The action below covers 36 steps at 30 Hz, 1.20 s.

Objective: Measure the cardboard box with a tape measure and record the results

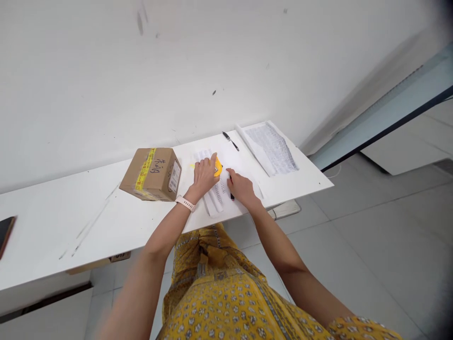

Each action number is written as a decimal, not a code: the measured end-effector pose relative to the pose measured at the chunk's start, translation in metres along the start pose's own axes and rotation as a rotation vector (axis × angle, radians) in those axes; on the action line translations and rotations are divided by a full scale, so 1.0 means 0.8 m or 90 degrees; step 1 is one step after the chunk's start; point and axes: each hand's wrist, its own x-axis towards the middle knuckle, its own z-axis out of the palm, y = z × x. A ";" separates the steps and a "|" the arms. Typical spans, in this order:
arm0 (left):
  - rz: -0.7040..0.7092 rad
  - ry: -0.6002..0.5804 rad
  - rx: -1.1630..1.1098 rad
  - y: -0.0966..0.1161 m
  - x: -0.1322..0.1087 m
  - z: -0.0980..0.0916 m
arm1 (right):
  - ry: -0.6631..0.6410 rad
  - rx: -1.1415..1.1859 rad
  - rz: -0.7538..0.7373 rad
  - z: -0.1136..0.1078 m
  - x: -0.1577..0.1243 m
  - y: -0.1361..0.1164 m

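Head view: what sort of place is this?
Likely an office or workroom: a white table holds a taped cardboard box and paper sheets.

Box (151,174) on table (49,226), papers (215,204) to its right

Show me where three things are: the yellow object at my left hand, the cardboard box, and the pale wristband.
Yellow object (220,166): head view, on its exposed yellow surface.
Cardboard box (154,178): head view, on its brown upper face.
Wristband (185,203): head view, mid-strap.
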 end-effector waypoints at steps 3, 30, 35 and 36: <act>-0.005 -0.016 0.026 -0.009 -0.023 0.016 | 0.054 0.163 0.008 -0.001 -0.008 0.021; 0.079 -0.039 0.077 0.072 -0.189 0.055 | 0.011 0.626 0.060 0.012 -0.043 0.010; 0.084 -0.024 0.078 0.070 -0.186 0.053 | 0.080 0.570 0.099 0.016 -0.045 0.005; 0.085 -0.020 0.076 0.070 -0.187 0.053 | 0.105 0.538 0.087 0.017 -0.045 0.005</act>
